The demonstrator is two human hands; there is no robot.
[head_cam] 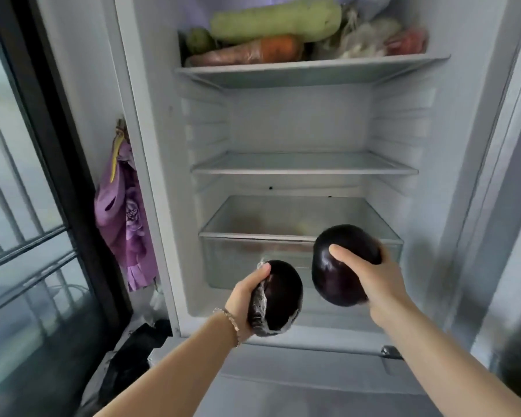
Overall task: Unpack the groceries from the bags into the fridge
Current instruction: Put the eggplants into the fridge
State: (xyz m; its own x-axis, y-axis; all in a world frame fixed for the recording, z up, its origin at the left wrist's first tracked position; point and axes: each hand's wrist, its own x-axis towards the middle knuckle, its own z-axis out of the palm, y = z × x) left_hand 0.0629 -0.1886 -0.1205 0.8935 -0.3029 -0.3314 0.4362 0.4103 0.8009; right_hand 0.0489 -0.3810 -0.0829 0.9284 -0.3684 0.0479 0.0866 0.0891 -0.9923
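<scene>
Eggplant in each hand: your left hand (244, 302) grips the wrapped eggplant (283, 293), right hand (373, 281) grips the bare eggplant (334, 281), both held just in front of the fridge drawer (232, 260).

No text, label, brand mark, number or sign can be read on the fridge (298, 121) or on anything else in view.
</scene>
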